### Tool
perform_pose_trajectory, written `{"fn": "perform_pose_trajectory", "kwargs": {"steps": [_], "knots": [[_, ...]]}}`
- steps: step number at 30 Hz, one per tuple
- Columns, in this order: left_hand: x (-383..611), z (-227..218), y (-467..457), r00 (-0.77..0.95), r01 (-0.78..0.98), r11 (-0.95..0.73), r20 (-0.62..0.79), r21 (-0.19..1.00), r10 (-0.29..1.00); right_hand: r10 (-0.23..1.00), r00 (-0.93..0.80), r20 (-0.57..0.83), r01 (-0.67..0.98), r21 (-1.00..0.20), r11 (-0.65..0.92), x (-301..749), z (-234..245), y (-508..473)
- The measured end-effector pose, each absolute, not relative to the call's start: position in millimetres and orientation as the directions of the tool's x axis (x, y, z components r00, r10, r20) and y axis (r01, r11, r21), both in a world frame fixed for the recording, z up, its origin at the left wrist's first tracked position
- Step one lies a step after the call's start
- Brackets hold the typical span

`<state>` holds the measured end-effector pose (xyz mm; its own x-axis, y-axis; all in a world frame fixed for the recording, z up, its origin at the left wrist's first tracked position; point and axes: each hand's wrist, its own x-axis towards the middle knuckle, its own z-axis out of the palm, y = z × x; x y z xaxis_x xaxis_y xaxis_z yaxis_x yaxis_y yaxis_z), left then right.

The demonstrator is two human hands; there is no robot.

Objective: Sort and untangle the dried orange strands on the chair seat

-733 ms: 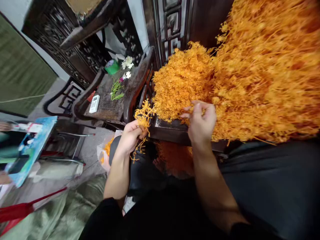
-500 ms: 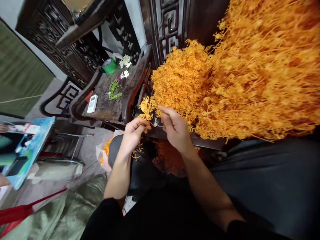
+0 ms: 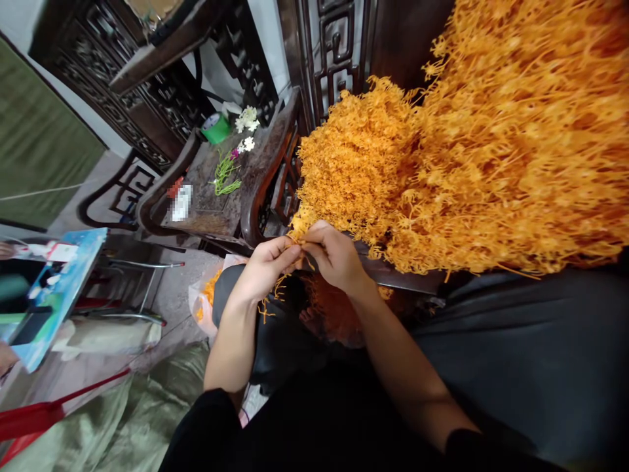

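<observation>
My left hand (image 3: 269, 263) is closed, thumb and fingers pinching the thin stems of an orange plastic flower sprig (image 3: 301, 221). Pressed up close on the other side, my right hand (image 3: 335, 257) pinches the same sprig near its stem. The fingertips of both hands nearly meet, so the gripped part is mostly hidden. Loose orange stem ends (image 3: 266, 312) hang below my left hand over the dark trouser leg. Just beyond my hands rises a big heap of similar orange sprigs (image 3: 358, 157) on a dark wooden seat, with a taller mass (image 3: 531, 151) to its right.
A carved wooden chair (image 3: 209, 223) at the left bears green tape (image 3: 215, 128), white flowers (image 3: 247, 119), green stems (image 3: 226, 176) and a blurred white object (image 3: 182, 204). A plastic bag (image 3: 195, 296) with orange bits is on the floor. Another person's hand (image 3: 6, 357) is by a blue table (image 3: 81, 262).
My right hand has moved left and down from beside the sprig, its outstretched finger folding into a pinch at my left hand's fingertips. The sprig now leans right, towards the heap.
</observation>
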<state>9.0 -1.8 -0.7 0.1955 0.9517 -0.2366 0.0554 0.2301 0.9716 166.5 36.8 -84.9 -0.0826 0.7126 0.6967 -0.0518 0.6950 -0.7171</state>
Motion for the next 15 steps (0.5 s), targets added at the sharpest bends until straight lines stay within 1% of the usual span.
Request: {"fn": "perform_pose_trajectory", "kwargs": {"steps": [1,2,3,4,5,6,7,8,10,12,13,15], "knots": [[8,1,-3,0.203,0.051,0.234,-0.24,0.971,0.949,0.774,0.043,0.632,-0.086,-0.769,0.633,167,-86,39],[6,4,-5,0.212,0.046,0.245,-0.25,0.968,0.945,0.824,0.186,0.536,-0.153,-0.812,0.563,169,-87,41],[4,6,-7,0.222,0.042,0.26,-0.262,0.965,0.939,0.85,0.321,0.419,-0.25,-0.828,0.502,174,-87,45],[2,9,-9,0.233,0.041,0.27,-0.272,0.962,0.934,0.853,0.425,0.302,-0.357,-0.811,0.464,180,-86,49],[-1,11,-11,0.239,0.043,0.274,-0.276,0.961,0.931,0.849,0.486,0.208,-0.45,-0.772,0.448,187,-85,53],[-4,13,-11,0.236,0.051,0.273,-0.277,0.961,0.931,0.848,0.509,0.148,-0.519,-0.733,0.44,194,-83,56],[-7,13,-11,0.221,0.061,0.267,-0.274,0.962,0.936,0.857,0.502,0.115,-0.563,-0.709,0.425,200,-80,58],[-9,13,-11,0.198,0.076,0.257,-0.267,0.963,0.943,0.883,0.459,0.1,-0.591,-0.707,0.388,204,-78,58],[-13,9,-7,0.145,0.113,0.232,-0.247,0.966,0.958,0.955,0.286,0.078,-0.628,-0.737,0.249,205,-73,55],[-15,5,-3,0.114,0.167,0.197,-0.218,0.966,0.969,0.993,0.1,0.069,-0.637,-0.762,0.117,199,-71,50],[-15,2,-1,0.107,0.209,0.172,-0.197,0.963,0.974,0.996,0.043,0.079,-0.638,-0.765,0.088,196,-71,47],[-13,-1,0,0.097,0.339,0.103,-0.144,0.935,0.985,0.993,0.009,0.12,-0.629,-0.771,0.099,192,-70,43]]}}
